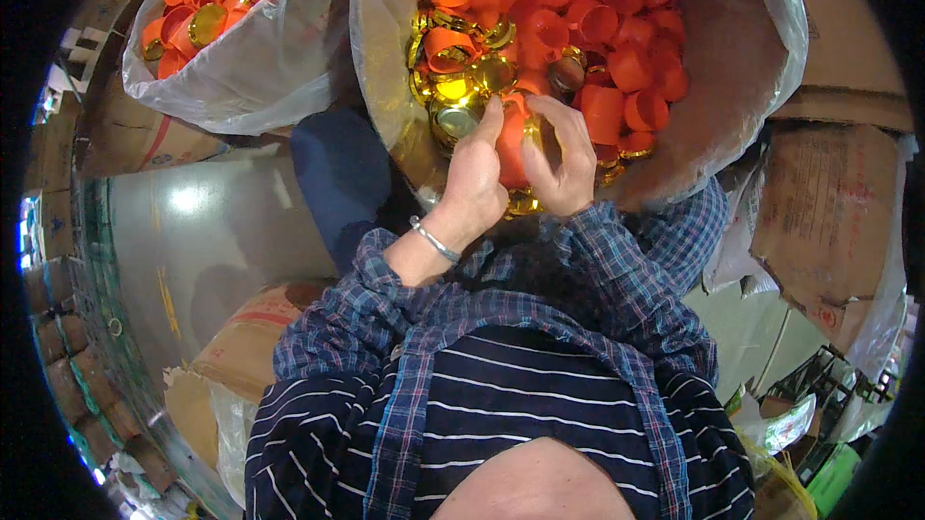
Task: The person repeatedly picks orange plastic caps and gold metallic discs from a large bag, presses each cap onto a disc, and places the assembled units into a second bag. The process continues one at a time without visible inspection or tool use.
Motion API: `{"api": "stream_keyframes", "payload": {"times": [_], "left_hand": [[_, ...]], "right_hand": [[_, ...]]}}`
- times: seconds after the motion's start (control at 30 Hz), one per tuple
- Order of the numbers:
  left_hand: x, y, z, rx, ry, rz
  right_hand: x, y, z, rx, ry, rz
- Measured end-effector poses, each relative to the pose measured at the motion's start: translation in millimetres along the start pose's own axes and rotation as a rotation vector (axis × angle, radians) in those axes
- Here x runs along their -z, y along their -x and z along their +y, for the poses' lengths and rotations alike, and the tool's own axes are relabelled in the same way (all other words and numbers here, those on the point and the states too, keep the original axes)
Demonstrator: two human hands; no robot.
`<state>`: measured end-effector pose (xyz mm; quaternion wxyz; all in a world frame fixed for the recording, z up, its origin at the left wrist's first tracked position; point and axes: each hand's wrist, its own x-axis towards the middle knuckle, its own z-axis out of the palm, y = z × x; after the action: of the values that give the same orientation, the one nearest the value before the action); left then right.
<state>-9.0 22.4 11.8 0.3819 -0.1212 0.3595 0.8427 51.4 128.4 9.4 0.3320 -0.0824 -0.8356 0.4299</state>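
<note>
Both my hands are over the near edge of a large lined bag [780, 28] filled with orange plastic caps [544, 33] and shiny gold caps [491, 72]. My left hand [470, 178] has its thumb pressed against an orange plastic cap [512, 156]. On the other side of that cap, my right hand [568, 159] is curled with fingers and thumb closing on it. A gold edge shows between the right fingers; whether it belongs to the held cap I cannot tell. Gold caps lie mostly left of my hands, orange ones beyond and to the right.
A second lined bag [231, 101] of orange and gold caps stands at the upper left. Cardboard boxes [819, 221] are on the right, and another carton [255, 327] sits beside my left elbow. A dark blue trouser leg [342, 178] rests left of the big bag.
</note>
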Motion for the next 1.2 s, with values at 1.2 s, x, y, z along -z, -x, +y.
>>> {"api": "stream_keyframes", "payload": {"times": [1.2], "left_hand": [[-21, -273, -27, -0.724, -2.77, -0.545]], "right_hand": [[15, -65, 260, 0.095, 1.129, -0.28]]}}
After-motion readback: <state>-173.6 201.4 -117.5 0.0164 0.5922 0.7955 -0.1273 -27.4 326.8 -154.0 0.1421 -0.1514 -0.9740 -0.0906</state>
